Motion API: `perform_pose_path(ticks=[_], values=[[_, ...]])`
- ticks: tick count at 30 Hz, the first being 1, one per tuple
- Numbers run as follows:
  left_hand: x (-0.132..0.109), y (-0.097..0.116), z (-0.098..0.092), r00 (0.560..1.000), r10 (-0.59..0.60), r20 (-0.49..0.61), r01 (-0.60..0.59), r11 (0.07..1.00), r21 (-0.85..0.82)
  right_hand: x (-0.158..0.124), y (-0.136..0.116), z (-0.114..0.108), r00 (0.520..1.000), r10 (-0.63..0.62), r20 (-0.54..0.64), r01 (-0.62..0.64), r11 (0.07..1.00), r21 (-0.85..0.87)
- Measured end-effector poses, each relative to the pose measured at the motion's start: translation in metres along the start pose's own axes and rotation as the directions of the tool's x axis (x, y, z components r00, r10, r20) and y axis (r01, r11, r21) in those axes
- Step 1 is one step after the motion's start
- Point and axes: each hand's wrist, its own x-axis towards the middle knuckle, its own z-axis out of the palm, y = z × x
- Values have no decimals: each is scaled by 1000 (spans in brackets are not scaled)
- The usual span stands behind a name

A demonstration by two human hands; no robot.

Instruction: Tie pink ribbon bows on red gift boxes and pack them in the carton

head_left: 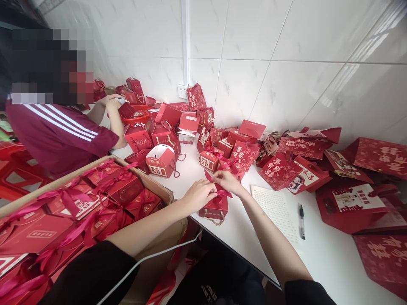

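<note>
A small red gift box point(214, 212) with a twisted cord handle stands near the table's front edge, directly below my two hands. Over its top runs a dark pink ribbon point(224, 193). My left hand point(199, 195) has its fingers pinched on the ribbon from the left. From the right, my right hand point(227, 182) also pinches the ribbon, its fingertips close to the left hand's. The middle of the ribbon is partly hidden behind my fingers. Just behind stands another red box point(211, 159) with a ribbon on it.
At left, a cardboard carton point(165, 192) holds several ribboned red boxes. Along the wall stand many red boxes and bags point(280, 169). A written notebook point(273, 207) and a black pen point(301, 221) lie right. A co-worker point(63, 131) handles a box; a white cable point(152, 255) crosses in front.
</note>
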Motion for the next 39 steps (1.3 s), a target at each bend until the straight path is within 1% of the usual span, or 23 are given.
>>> perform_pose_path(ticks=[2,4,6,7,8,9,10,11,13,15,18,21,23,28,31,33,34,35,36,38,39], values=[[-1,-3,0,1000,-1,-12,0,997,-73,-9,4,-2,993,11,-115,-11,1000,5],[-1,-5,0,1000,-7,-20,4,990,-139,-26,11,-5,974,28,-224,-26,1000,10],[-1,-7,0,1000,-15,-19,11,980,-197,-46,22,-7,945,98,-313,-92,995,33],[0,-7,-1,1000,-19,-17,14,975,-223,-57,27,-7,926,166,-338,-152,986,67],[0,-8,-1,1000,-22,-16,18,969,-246,-66,32,-6,908,251,-336,-221,967,124],[0,-8,-1,1000,-26,-15,21,965,-263,-73,36,-5,889,339,-307,-288,936,200],[1,-8,-1,999,-30,-16,24,962,-274,-78,38,-3,874,416,-252,-344,895,284],[1,-8,-1,999,-32,-17,26,960,-278,-81,39,-1,865,464,-191,-377,852,364],[1,-8,-1,999,-34,-23,27,961,-275,-82,37,4,866,488,-104,-383,783,490],[1,-8,-1,999,-28,-26,21,964,-265,-78,32,6,889,446,-106,-324,773,545],[0,-8,1,999,-22,-28,15,969,-247,-71,27,5,917,356,-181,-206,810,549],[-1,-10,4,999,-12,-42,2,971,-237,-64,25,1,919,294,-263,-118,840,529],[-1,-11,6,998,15,-61,-28,975,-218,-58,23,-1,917,258,-304,-72,858,509],[-2,-12,6,991,118,-65,-125,986,-112,-32,15,-1,931,145,-333,9,907,421],[-2,-12,6,991,126,-39,-127,991,-43,-23,11,0,929,91,-359,43,937,348],[-1,-12,6,994,108,-16,-109,994,-16,-28,8,0,898,58,-437,61,965,255],[0,-12,7,995,100,-7,-100,995,-7,-35,8,0,881,32,-473,62,981,182],[0,-12,7,996,95,-1,-95,996,-1,-44,8,0,876,1,-482,55,993,101],[1,-12,7,996,90,2,-90,996,4,-54,8,1,889,-31,-458,45,999,22],[2,-12,7,996,86,6,-86,996,3,-75,8,4,937,-80,-341,44,993,-112],[2,-12,7,996,84,9,-84,996,-2,-84,9,7,953,-97,-287,55,987,-153]])
